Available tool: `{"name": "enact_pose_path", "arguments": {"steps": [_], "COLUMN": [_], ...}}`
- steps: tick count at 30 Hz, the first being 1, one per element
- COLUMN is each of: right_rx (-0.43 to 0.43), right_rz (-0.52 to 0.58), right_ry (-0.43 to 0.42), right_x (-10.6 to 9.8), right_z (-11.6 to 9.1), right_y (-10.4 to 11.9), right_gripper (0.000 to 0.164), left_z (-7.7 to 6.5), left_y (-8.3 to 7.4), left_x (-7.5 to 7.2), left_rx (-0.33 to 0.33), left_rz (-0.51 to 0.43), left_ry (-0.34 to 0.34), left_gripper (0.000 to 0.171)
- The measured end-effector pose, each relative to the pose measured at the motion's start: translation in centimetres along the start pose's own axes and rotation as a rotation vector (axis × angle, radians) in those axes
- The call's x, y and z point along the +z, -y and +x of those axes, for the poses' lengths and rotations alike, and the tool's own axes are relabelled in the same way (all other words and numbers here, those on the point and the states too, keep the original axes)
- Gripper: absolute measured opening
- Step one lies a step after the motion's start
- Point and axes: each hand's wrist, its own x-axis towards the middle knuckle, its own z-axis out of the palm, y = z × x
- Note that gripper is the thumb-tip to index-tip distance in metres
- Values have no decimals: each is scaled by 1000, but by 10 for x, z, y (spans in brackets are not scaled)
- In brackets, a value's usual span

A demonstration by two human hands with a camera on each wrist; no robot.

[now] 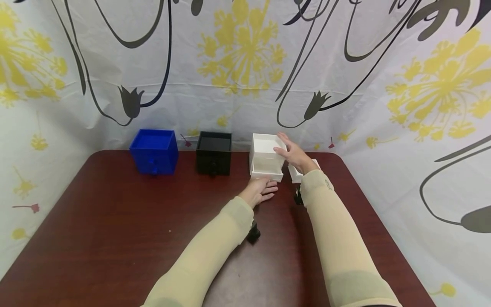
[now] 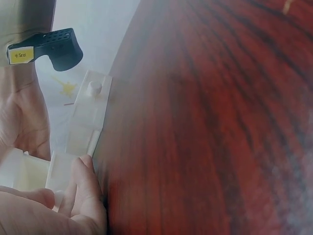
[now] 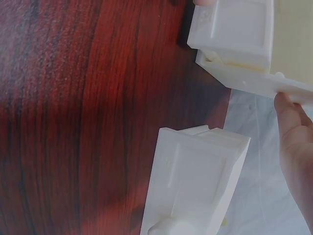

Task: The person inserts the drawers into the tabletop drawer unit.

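Observation:
A white drawer box stands at the back of the table, its lower drawer partly pulled out. My left hand is at the front of that drawer; in the left wrist view, thumb and fingers pinch its small knob. My right hand rests on the box's right side and top edge, fingers mostly straight. In the right wrist view, a fingertip touches the box's side wall. A separate white drawer with a round knob lies right of the box, partly hidden by my right forearm in the head view.
A blue drawer box and a black drawer box stand left of the white one, along the back edge of the dark red wooden table. A patterned cloth hangs behind them. Black wrist cameras hang below both sleeves.

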Motion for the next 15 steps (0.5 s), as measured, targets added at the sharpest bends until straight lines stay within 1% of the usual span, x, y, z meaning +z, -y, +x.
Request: {"name": "enact_pose_path", "arguments": {"steps": [9,15], "right_rx": [-12,-18], "right_rz": [30,36], "right_ry": [-9,-6], "right_x": [-2,-1], "right_z": [0,1], "right_y": [-2,-3], "right_gripper": [73,75], "left_z": [2,3], "left_y": [-2,-4], "left_x": [2,1], "left_rx": [-4,-11], "left_rz": [34,67], "left_ry": [7,-4], "left_gripper": [42,41]}}
